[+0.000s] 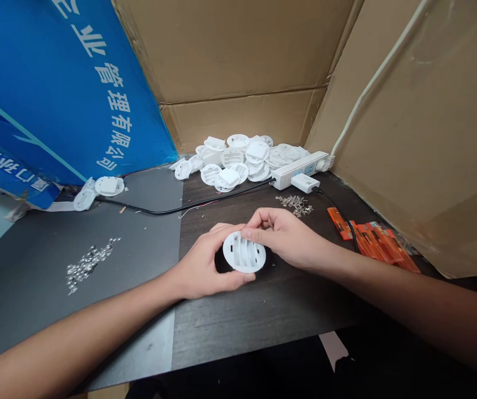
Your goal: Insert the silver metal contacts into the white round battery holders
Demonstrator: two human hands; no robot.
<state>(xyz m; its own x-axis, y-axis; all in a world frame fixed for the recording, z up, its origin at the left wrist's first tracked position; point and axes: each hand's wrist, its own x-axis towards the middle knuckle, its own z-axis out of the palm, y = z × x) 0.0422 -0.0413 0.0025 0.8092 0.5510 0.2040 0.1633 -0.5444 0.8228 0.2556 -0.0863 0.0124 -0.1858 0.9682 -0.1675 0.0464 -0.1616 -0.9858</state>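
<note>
A round white plastic part [244,260] with long curved slots and two small dark rectangular holes is held over the table by my left hand [205,260], its fingers and thumb wrapped round the rim. My right hand [290,235] is closed in a pinch at the top of the part, thumb tip touching it near a small metal piece in a slot. Whatever lies between the right fingertips is too small or hidden to make out. Behind the hands is a small pile of shiny metal pieces [295,205]. Another such pile [88,263] lies to the left.
A heap of similar white round parts [234,158] lies at the back, with a few more [109,185] at back left. A power strip [300,168] with a plugged-in white adapter [304,183], a black cable [167,212] and orange packets [381,244] are around. Cardboard walls [238,50] enclose the table.
</note>
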